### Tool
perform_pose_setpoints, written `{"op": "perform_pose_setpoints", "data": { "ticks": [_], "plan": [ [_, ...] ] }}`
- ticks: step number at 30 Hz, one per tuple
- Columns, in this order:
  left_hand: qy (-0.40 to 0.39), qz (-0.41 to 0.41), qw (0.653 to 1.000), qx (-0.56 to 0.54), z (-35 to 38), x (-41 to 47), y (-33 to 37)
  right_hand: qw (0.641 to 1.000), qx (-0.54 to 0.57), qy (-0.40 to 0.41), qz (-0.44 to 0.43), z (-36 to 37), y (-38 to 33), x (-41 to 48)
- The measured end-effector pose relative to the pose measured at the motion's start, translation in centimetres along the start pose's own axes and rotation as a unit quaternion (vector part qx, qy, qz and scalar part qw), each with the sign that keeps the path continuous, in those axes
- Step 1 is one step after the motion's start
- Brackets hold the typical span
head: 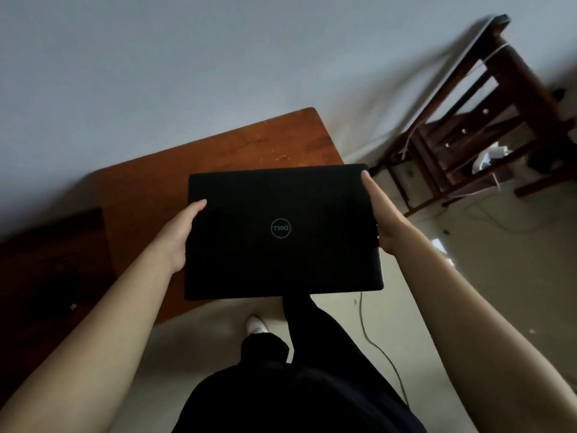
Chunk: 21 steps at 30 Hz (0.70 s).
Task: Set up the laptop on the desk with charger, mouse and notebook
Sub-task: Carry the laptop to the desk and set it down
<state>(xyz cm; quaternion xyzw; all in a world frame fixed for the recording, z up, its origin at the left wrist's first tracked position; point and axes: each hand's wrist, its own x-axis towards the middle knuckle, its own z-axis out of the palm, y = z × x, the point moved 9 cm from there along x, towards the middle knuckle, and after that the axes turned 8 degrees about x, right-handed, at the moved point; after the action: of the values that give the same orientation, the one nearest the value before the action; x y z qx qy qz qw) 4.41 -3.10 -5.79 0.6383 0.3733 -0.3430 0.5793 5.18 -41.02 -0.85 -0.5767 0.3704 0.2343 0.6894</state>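
We hold the closed black laptop (282,232) by its two side edges; our left hand (181,235) grips the left edge with the thumb laid flat on the lid, and our right hand (382,220) grips the right edge with the thumb running along the far corner; the fingers of both are hidden under the machine. The lid logo reads upside down to us. The laptop's far half lies over the near right corner of the brown desk (218,157), its near half over the floor (452,307) and our dark trouser leg; whether it touches the wood we cannot tell.

The desk's far edge meets the pale wall (156,73); bare desktop shows beyond and left of the laptop; its right edge drops to open floor. A dark wooden frame (487,120) (blurred, partly cut off by the picture's edge) stands well apart on the right; a thin cable (374,339) trails over the floor near our white shoe (256,323). Left of the desk a darker wooden piece (53,267) carries a black shape too dim to name.
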Motion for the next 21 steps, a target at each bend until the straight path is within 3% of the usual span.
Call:
{"op": "perform_pose_setpoints", "data": {
  "ticks": [2,9,18,21],
  "plan": [
    [-0.027,0.018,0.999,0.005,3.0,-0.9,0.7,0.998,0.062,0.001,-0.010,-3.3,0.8,-2.5],
    [-0.186,0.128,0.973,0.047,19.4,-8.1,3.3,0.958,0.260,0.116,-0.023,-20.5,5.0,-11.5],
    [-0.264,0.178,0.926,0.205,43.6,-16.5,2.7,0.897,0.406,0.152,-0.088,-41.1,11.1,-20.7],
    [-0.261,0.162,0.922,0.237,51.9,-17.9,1.6,0.880,0.433,0.165,-0.101,-48.6,13.5,-22.8]
  ]
}}
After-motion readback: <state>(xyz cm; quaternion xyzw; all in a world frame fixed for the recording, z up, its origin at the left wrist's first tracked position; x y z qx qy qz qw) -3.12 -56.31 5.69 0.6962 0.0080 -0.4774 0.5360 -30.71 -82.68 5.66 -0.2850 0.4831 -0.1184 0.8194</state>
